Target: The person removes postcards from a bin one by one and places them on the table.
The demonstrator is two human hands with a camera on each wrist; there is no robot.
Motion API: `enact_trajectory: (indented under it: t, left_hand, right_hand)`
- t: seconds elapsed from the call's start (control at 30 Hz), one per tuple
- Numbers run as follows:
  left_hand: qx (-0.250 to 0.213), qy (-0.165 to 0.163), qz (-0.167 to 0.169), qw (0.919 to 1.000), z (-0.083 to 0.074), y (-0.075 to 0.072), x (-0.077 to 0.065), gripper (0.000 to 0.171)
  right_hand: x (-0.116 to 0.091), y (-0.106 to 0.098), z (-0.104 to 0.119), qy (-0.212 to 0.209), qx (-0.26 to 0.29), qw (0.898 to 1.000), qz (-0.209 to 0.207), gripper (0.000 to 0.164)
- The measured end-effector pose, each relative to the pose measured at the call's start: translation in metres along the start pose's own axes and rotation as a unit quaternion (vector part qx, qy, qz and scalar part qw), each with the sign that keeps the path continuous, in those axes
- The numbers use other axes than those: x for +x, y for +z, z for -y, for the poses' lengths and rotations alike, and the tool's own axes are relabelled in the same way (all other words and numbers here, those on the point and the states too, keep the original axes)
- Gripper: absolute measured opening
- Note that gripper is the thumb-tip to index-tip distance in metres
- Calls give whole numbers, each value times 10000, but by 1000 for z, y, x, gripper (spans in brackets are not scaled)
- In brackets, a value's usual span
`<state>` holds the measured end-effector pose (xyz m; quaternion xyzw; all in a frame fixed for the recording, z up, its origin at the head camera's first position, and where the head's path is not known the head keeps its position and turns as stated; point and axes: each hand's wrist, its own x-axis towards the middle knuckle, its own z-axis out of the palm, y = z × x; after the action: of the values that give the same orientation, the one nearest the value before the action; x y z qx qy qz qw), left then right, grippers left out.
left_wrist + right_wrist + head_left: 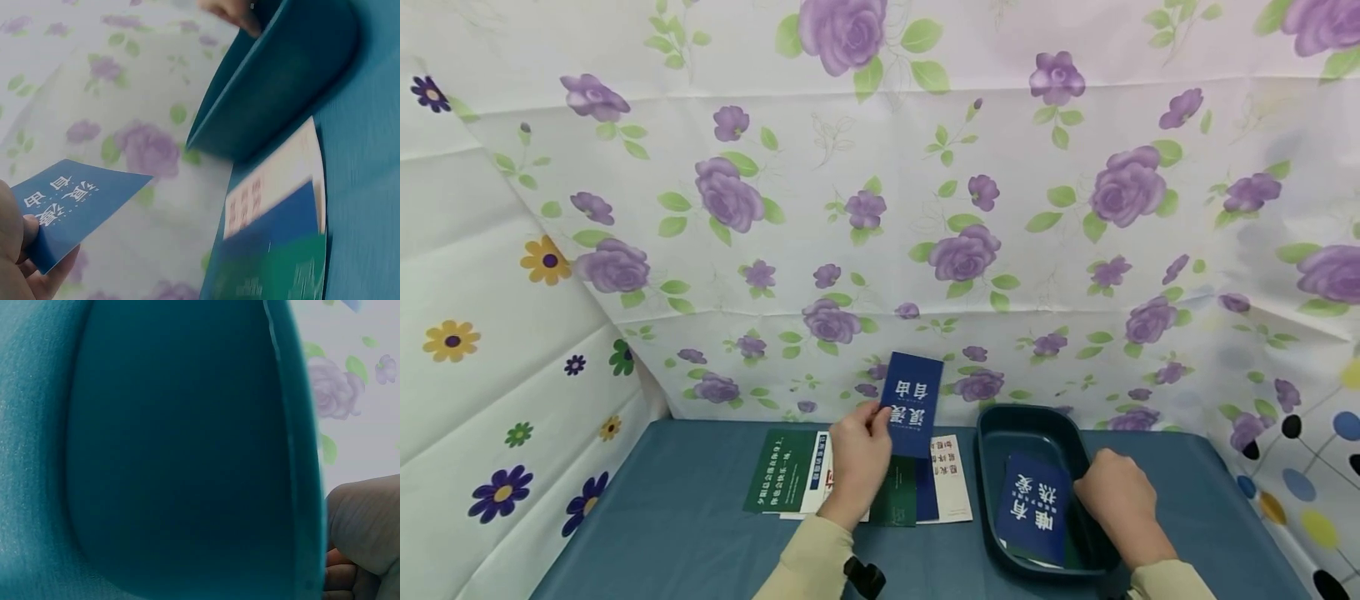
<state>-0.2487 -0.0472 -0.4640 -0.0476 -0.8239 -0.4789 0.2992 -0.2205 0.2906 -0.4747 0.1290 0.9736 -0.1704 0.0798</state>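
My left hand point(859, 457) pinches a dark blue card point(917, 396) with white characters between thumb and fingers, raised above the table. Below it lies an overlapping row of cards: a green card point(784, 471) at the left, white and blue ones in the middle, a cream card point(952, 479) at the right. To the right stands a dark teal plastic basin point(982, 467). Inside it rests a blue card point(1033, 507) on top of others, partly covering a green one. My right hand point(1117, 493) grips the basin's right rim; its fingertips are partly hidden.
A blue-green cloth covers the table point(662, 517). Behind it hangs a white curtain point(880, 267) with purple flowers, meeting the table's back edge. Patterned sheets also hang at the left and right sides.
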Motion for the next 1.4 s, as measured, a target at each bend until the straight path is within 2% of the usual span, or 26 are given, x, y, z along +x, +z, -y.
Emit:
enact_trajectory:
  t: [0.2,0.5,0.63,0.83,1.0,1.13,1.4]
  left_hand:
    - [417,-104,-152,9990,20,-30,3,14]
    - [1041,-58,-684,9922,49,-68,7,17]
    - [1262,-101,-708,9894,62,-87,7,14]
    - [1698,-398,-761,9817,85,-115,5,14]
    - [2057,-685,-743,9734,105,-133,3,13]
    - [2258,-946,-582,9678,117,-142,1,16]
    - [2422,-1533,-123,9579,137,-150,-2,18]
  right_hand:
    - [1,0,0,0,20,10000,2,14]
    - [1,0,-2,11,-17,10000,-71,17]
    - [0,0,-1,32,-3,10000,-67,17]
    - [0,2,-1,0,72,10000,-36,14]
    - [1,3,-2,-18,61,10000,-58,14]
    - [2,3,-3,-11,49,9999,-94,15]
    - [2,3,-3,-29,101,9999,-125,14]
